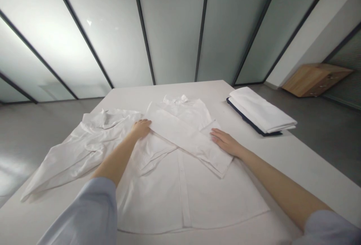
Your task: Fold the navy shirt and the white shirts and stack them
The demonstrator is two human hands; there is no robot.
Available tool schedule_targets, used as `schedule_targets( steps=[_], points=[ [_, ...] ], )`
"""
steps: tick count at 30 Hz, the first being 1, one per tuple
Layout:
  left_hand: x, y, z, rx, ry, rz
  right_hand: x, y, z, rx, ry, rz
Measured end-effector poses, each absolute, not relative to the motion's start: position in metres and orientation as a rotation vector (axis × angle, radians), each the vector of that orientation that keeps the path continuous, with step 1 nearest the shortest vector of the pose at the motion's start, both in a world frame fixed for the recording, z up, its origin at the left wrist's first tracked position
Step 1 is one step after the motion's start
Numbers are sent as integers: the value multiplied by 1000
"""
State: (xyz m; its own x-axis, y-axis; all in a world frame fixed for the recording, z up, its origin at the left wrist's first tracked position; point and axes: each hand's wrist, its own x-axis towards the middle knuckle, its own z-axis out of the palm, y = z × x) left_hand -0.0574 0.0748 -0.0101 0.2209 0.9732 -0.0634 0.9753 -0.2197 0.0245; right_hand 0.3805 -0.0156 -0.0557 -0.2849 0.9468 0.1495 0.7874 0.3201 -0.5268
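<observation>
Glass wall (pixel 172 30) far ahead of both grips, grey floor (pixel 318 139) beneath it, and a wooden cabinet (pixel 316 79) well beyond the right grip. Under everything, a white bench (pixel 282 169), its far edge well ahead of the grips. Past the right grip, a folded white stack (pixel 262 109) on a navy layer (pixel 251 121), apart from the other cloth. Beneath and between the grips, a white shirt (pixel 180 200) spread on the bench, its button placket running toward the near side and its collar (pixel 175 100) just ahead of the grips. Across the chest, a folded sleeve (pixel 183 136), slanting from just beside the left grip to just under the right grip. Left of the left grip, a rumpled side (pixel 76 151) of the shirt, loose and trailing toward the bench's edge.

Left grip (pixel 141 128): released, palm down on the folded sleeve's edge. Right grip (pixel 225 142): released too, fingers flat against the sleeve, nothing clenched.

Step in hand, by the look of the cloth: smoothing the sleeve across the shirt. Next move apparently calling for attention to the rumpled side, not yet laid flat.
</observation>
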Motion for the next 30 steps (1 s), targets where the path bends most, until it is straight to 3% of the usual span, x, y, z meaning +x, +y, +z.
schedule_targets(
  steps=[7,19,24,30],
  points=[
    [-69,109,8,2093,1960,273,382,-19,-73,-1550,-2205,384],
    [-27,125,-25,2075,2351,17,380,-23,-69,-1586,-2249,311],
    [-8,117,-32,2430,2083,15,379,-22,-67,-1607,-2214,349],
    [-3,97,-47,2369,2023,-28,375,-28,-55,-1654,-2279,256]
  ],
)
